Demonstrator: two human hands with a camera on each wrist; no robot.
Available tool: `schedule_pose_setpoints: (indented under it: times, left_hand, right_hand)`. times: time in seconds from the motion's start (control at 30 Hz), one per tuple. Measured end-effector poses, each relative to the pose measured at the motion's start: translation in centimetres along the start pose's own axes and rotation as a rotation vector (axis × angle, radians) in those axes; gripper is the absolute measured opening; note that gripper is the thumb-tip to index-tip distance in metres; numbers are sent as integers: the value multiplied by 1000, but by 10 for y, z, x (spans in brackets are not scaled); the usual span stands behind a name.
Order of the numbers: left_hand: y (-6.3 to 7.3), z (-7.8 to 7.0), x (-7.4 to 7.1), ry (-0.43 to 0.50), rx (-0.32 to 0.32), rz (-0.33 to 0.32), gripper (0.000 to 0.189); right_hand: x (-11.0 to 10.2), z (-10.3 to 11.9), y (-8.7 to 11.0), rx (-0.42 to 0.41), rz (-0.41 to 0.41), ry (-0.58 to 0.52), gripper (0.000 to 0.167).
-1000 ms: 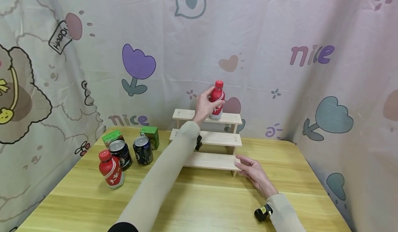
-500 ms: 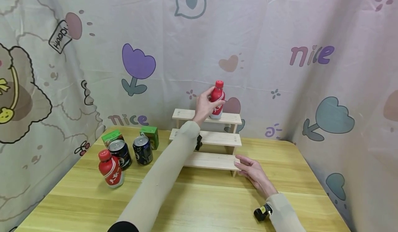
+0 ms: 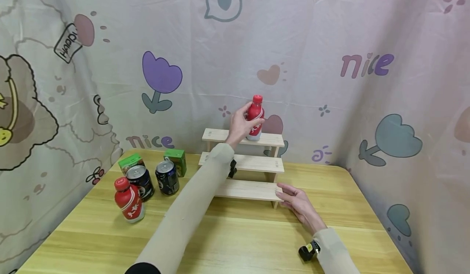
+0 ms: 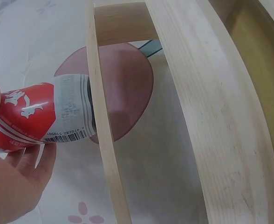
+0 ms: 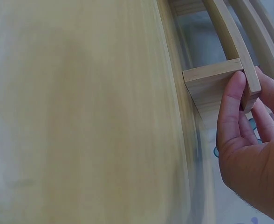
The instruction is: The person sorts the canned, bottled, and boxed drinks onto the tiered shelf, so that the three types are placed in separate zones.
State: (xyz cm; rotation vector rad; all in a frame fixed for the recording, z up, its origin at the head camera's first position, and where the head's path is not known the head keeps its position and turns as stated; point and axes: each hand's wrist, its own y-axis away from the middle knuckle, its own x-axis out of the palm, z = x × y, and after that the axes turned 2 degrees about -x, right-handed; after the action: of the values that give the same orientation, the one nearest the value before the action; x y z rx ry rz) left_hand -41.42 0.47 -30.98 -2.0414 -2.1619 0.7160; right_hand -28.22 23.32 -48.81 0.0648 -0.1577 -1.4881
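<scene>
A red bottle [image 3: 256, 116] with a white base stands upright at the top step of a three-tier wooden shelf [image 3: 257, 163]. My left hand [image 3: 240, 125] grips its middle, thumb across the front. In the left wrist view the bottle's barcoded lower end [image 4: 74, 109] meets the edge of the top board [image 4: 102, 112]. My right hand [image 3: 299, 204] pinches the right end of the lowest board; in the right wrist view the thumb and fingers [image 5: 231, 107] lie on either side of that board's corner [image 5: 252, 88].
At the table's left stand a second red bottle [image 3: 129, 200], two dark cans [image 3: 140, 183] [image 3: 167, 178] and two green boxes [image 3: 131, 162] [image 3: 176, 161]. A patterned cloth [image 3: 235, 53] hangs behind the wooden table [image 3: 257, 241]. My left forearm crosses before the shelf.
The whole head view has shifted very slightly. Both hands keep their holds, and the bottle stays in place on the top step.
</scene>
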Motion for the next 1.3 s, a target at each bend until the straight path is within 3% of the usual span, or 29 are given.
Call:
schedule_pose_setpoints:
  times: [0.53,0.87,1.03,1.3]
  left_hand:
    - [1,-4,-6,-4,-18,-2,77]
    - [2,-3,-8,-12,3,11,78]
    - [3,2,-14,10,-20,31,79]
    - [11,7,-32,29,-13,3,75]
  right_hand:
    - [1,0,-2,-11,9,1,57]
    - [2,-1,-3,5,-5,-13,58]
    - [2,-1,-2,12,-17,-14,57]
    - [1,-1,-1,18,-27,-21,57]
